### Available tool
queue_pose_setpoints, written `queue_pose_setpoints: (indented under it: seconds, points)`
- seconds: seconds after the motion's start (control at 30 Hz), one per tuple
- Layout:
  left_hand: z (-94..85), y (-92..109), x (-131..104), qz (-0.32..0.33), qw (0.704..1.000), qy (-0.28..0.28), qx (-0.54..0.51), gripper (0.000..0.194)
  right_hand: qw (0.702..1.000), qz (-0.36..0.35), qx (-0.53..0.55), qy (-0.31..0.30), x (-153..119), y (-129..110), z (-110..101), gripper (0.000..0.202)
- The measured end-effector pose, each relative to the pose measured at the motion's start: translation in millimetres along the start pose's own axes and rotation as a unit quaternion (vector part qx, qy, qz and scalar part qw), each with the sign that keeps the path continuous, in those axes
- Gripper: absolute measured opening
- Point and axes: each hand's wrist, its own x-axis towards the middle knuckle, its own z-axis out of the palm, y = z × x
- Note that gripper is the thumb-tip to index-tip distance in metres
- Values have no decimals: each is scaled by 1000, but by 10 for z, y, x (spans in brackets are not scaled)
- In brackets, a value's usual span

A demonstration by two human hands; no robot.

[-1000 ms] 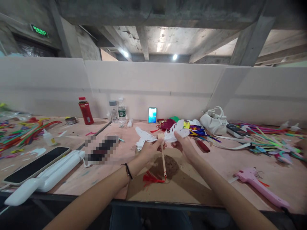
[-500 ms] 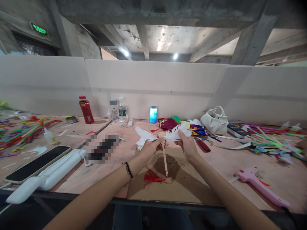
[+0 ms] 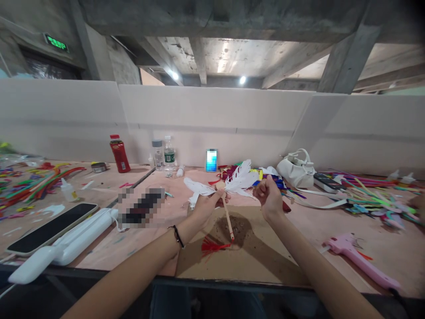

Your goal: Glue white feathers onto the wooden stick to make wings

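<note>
My left hand (image 3: 210, 204) pinches a feather fan by the round top of its wooden stick handle (image 3: 228, 219). White feathers spread out on both sides, a left feather (image 3: 199, 188) and a taller right feather (image 3: 239, 179). From the low end of the stick a red tassel (image 3: 212, 246) hangs by a cord, lying toward the left over the cardboard. Just right of the feathers, my right hand (image 3: 269, 198) is raised with its fingers curled in, apart from the fan; nothing shows in it.
Brown cardboard (image 3: 262, 266) lies beneath my hands. To the right are a pink glue gun (image 3: 361, 259), a white handbag (image 3: 296, 170) and coloured strips (image 3: 372, 199). On the left lie a phone (image 3: 53, 227), a white device (image 3: 83, 235), a glue bottle (image 3: 68, 191) and a red bottle (image 3: 118, 155).
My right hand has let go of the right feather and curled up, moving slightly right. That feather now stands more upright. My left hand still holds the fan.
</note>
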Motion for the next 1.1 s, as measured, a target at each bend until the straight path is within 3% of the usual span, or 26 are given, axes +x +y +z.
queue_pose_setpoints:
  seconds: [0.23, 0.6, 0.87, 1.1]
  points:
    - [4, 12, -19, -3, 997, 0, 75, 28, 995, 38, -61, -70, -127, 158, 79, 38]
    - [-17, 63, -52, 25, 981, -9, 193, 33, 985, 59, -96, -129, -214, 213, 93, 34]
    - [-27, 115, -65, 46, 968, -18, 246, 33, 990, 103, -19, -97, -371, 115, 300, 24]
    - [-41, 89, -52, 47, 963, -17, 265, 35, 988, 146, 48, -35, -313, 117, 262, 20]
